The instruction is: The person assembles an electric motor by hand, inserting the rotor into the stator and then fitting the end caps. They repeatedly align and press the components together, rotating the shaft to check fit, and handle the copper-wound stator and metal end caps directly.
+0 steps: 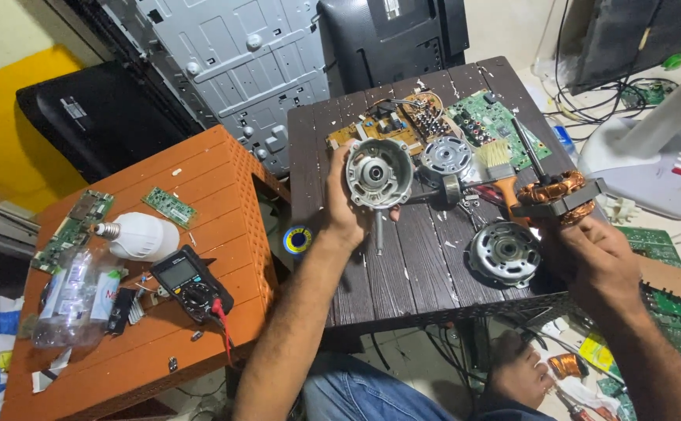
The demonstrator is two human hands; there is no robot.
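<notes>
Motor housing (378, 173) sits gripped in my raised left hand (342, 204), fingers curled round its rim. My right hand (590, 253) clasps the copper stator (558, 195). Brush (499, 165) and rotor (446, 158) lie between.

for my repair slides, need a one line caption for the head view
Left hand holds a motor end cover, right hand a copper-wound stator, above a dark table.

A dark slatted tabletop (403, 265) carries a round motor cover (504, 251) near its front right corner. Behind that cover lie a rotor (445, 156), a paintbrush (499, 165) and a green circuit board (490, 121); a tan board (383, 125) lies back left of it. Left of the cover, well apart, stands an orange tabletop (200, 195) (a plastic one). It bears a multimeter (191, 282), a white bulb (139, 235), a clear bottle (79, 300) and two small green boards (169, 206) (74, 228).
</notes>
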